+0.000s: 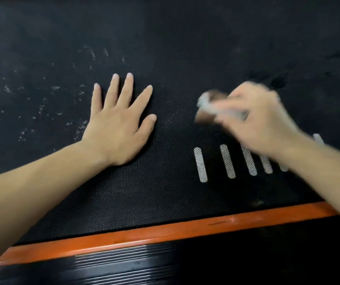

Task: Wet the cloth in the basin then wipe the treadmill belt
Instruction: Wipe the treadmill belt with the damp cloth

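Observation:
The black textured treadmill belt (165,48) fills most of the view. My left hand (119,124) lies flat on it, fingers spread and straight. To its right, my right hand (255,118) grips a small bunched cloth (208,108), pale with a brownish part, and holds it against the belt. That hand and the cloth are blurred by motion. White dusty specks (41,108) dot the belt left of my left hand. The basin is out of view.
Several white dashed marks (226,161) are printed on the belt below my right hand. An orange strip (165,233) borders the belt's near edge, with a black ribbed side rail (123,266) beneath it.

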Demonstrator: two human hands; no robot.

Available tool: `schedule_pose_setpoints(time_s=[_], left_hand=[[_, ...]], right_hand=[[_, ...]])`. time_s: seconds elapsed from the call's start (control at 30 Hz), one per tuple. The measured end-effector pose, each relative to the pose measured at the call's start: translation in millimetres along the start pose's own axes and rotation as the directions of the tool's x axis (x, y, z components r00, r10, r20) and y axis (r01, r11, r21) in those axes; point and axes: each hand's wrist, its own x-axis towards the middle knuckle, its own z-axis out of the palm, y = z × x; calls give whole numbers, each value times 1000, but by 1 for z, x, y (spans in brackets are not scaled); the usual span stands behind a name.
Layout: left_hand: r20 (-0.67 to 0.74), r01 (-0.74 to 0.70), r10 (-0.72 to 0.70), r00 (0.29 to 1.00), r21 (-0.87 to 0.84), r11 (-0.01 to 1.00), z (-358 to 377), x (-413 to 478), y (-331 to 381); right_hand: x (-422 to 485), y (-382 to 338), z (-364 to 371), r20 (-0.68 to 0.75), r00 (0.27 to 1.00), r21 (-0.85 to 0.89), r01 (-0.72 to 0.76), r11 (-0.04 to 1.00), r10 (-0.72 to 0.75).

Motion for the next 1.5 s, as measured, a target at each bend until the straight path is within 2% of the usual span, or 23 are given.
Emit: schedule_pose_setpoints(time_s=[0.07,0.1,0.13,0.23,0.33,0.37,0.43,0.5,0.53,0.6,0.67,0.73,0.83,0.9,0.97,1.03,1.13,1.2,1.23,1.27,1.37,1.43,1.5], left_hand=[[-11,0,1,1000,2,1000,1,-1,2],[-14,0,0,1000,6,1000,2,0,2],[-12,-2,2,1000,11,1000,2,0,2],[-7,-3,3,1000,17,1000,2,0,2],[-20,-10,11,1000,25,1000,3,2,3],[-21,-13,14,1000,26,1000,3,1,3],[-23,-13,13,1000,19,1000,4,2,2],[-16,-32,32,999,24,999,5,2,3],[-22,-38,39,999,29,999,5,1,3],[-55,-38,40,998,42,998,7,0,1],[-53,-66,69,996,40,997,7,1,-1],[-53,-88,89,995,19,996,6,-2,-3],[-65,-90,90,994,6,996,4,-4,-7],[-64,-91,90,994,-9,996,5,-3,-7],[-65,-85,84,994,-14,996,7,-1,-6],[-69,-67,66,995,-8,998,8,0,-3],[-68,-1,-1,998,-19,1000,4,5,10],[-53,26,-28,998,-23,999,3,12,21],[-42,23,-24,999,-25,999,2,17,27],[-29,18,-19,999,-27,999,1,23,34],[1,27,-27,1000,-26,999,2,44,51],[10,38,-38,999,-28,999,3,59,64],[-10,72,-72,997,-15,997,7,66,72]], right_hand=[[18,23,1,-102,966,-1,-239,971,238],[20,20,7,-111,941,43,-316,948,318],[17,8,13,-99,941,67,-319,945,324],[-4,-44,29,-14,995,188,-92,978,96],[10,-33,19,1,1000,92,-6,996,6],[21,-13,18,-52,996,5,-66,998,66],[42,32,3,-161,938,-106,-324,940,306],[54,55,-2,-243,815,-45,-552,833,526],[54,45,4,-243,792,-5,-578,816,560],[45,-8,24,-149,849,24,-509,860,506],[27,-59,39,-43,937,87,-341,936,346],[22,-71,38,7,973,90,-231,969,231],[41,-24,24,-126,930,-55,-353,934,344],[52,15,13,-247,832,-98,-532,841,497],[58,24,13,-267,760,-58,-626,778,592],[55,6,22,-209,785,-27,-601,799,584],[42,-26,33,-59,933,72,-350,934,354],[52,-10,25,-19,969,31,-246,969,246],[62,10,20,-52,964,-19,-260,965,259],[73,32,12,-96,934,-54,-349,935,343],[99,79,1,-233,786,14,-586,810,573],[97,71,14,-194,824,19,-540,842,533],[80,45,24,-72,931,73,-354,932,359]])
